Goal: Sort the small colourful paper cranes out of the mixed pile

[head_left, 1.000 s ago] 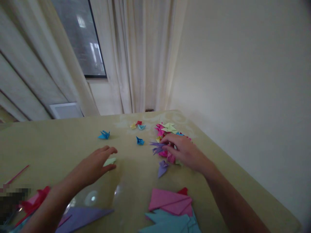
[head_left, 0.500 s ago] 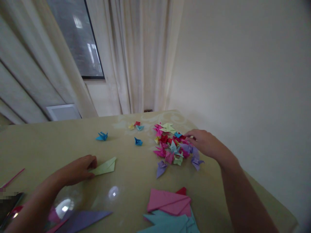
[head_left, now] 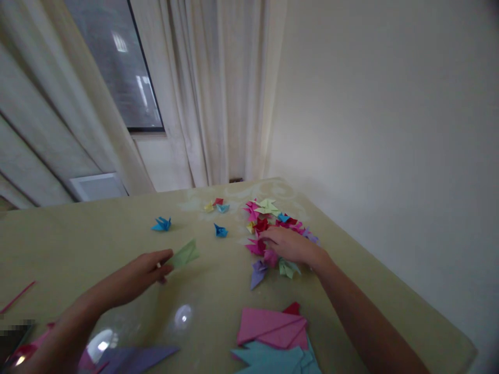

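Left hand (head_left: 150,269) holding paper (head_left: 186,254), right (head_left: 290,244) — at origami (head_left: 261,225)

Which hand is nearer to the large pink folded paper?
Right. The right hand is beyond the pink paper, at the pile; the left hand is farther, to the paper's left.

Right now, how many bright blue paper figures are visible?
3: the left figure, beyond the left hand; the middle figure, left of the pile; the right figure, in the pile beyond the right hand. More may be hidden.

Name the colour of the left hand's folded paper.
The folded paper is pale green, in head view.
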Tool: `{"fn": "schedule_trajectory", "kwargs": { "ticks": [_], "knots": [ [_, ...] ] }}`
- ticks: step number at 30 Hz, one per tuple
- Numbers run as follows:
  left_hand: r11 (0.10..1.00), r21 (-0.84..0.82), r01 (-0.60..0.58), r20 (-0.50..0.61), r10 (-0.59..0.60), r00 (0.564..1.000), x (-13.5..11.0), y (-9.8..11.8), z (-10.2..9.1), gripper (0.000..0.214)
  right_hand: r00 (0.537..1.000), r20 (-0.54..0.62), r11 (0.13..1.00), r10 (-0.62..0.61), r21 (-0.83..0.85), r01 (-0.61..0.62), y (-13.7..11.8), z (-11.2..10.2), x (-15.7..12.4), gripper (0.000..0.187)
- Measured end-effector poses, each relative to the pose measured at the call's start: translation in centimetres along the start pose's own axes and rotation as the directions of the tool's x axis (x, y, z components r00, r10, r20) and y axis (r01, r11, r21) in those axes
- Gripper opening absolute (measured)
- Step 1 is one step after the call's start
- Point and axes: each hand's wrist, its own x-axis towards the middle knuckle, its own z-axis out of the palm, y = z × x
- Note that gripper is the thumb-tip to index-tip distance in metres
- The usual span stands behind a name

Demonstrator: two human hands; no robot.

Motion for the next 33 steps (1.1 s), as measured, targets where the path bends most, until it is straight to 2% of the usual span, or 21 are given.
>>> {"fn": "schedule_trajectory", "kwargs": {
  "ticks": [2,3,5,7,8,10,12,14,18,21,23,26,29,31,33],
  "knots": [
    [0.988,-0.137,-0.07,0.045,0.077,0.996,0.0,2.5,0.9,0.042,0.998,0.056,1.0,-0.01,0.002,0.01,-0.7,0.0,-0.1,0.027],
    [0.98,-0.159,-0.116,0.038,0.124,0.992,0.0,3.7,1.5,0.044,0.999,0.032,1.0,-0.013,0.013,0.013,-1.1,-0.2,-0.2,0.027],
    [0.969,-0.144,-0.201,-0.029,0.199,0.98,-0.1,5.9,2.7,0.045,0.993,-0.117,0.998,-0.02,0.053,0.026,-2.5,-0.6,-0.6,0.026],
    [0.959,-0.133,-0.249,-0.078,0.241,0.968,-0.5,7.9,3.9,0.044,0.96,-0.276,0.99,-0.046,0.113,0.08,-4.2,-0.8,-0.9,0.025],
    [0.956,-0.136,-0.26,-0.086,0.25,0.964,-0.8,8.7,4.4,0.043,0.945,-0.317,0.981,-0.078,0.143,0.13,-5.1,-0.7,-1.0,0.025],
    [0.949,-0.138,-0.283,-0.076,0.275,0.958,-1.4,10.1,5.2,0.04,0.932,-0.318,0.955,-0.172,0.18,0.238,-6.7,-0.3,-0.7,0.035],
    [0.943,-0.134,-0.304,-0.07,0.297,0.952,-1.9,10.9,5.5,0.038,0.93,-0.242,0.935,-0.277,0.157,0.319,-7.6,0.1,-0.4,0.027],
    [0.942,-0.128,-0.31,-0.074,0.303,0.95,-2.1,11.1,5.5,0.038,0.926,-0.182,0.929,-0.329,0.116,0.353,-7.8,-0.2,-0.4,0.013],
    [0.957,-0.089,-0.276,-0.106,0.266,0.958,-1.0,9.4,4.9,0.034,0.943,-0.176,0.947,-0.284,0.103,0.305,-6.9,-2.9,-2.9,0.021],
    [0.961,-0.054,-0.27,-0.168,0.258,0.951,1.6,7.7,5.3,0.034,0.964,-0.055,0.955,-0.262,0.131,0.267,-6.9,-4.4,-6.1,0.016],
    [0.956,-0.013,-0.292,-0.239,0.281,0.929,4.1,7.2,6.1,0.034,0.965,0.028,0.956,-0.261,0.15,0.254,-7.3,-4.3,-7.6,0.013],
    [0.963,0.1,-0.251,-0.329,0.27,0.905,7.9,7.4,7.6,0.049,0.963,0.092,0.951,-0.255,0.205,0.233,-7.9,-2.7,-8.6,0.015],
    [0.968,0.204,-0.144,-0.327,0.206,0.922,11.0,8.3,8.5,0.063,0.969,0.133,0.953,-0.207,0.25,0.169,-7.7,0.2,-9.4,0.016],
    [0.964,0.239,-0.114,-0.285,0.182,0.941,12.1,8.7,8.7,0.051,0.989,0.12,0.975,-0.089,0.212,0.062,-7.2,2.3,-10.3,0.022],
    [0.96,0.249,-0.131,-0.237,0.191,0.953,12.5,8.8,8.6,0.033,0.992,0.086,0.988,0.087,0.119,-0.097,-6.8,4.2,-11.5,0.033]
  ]
}}
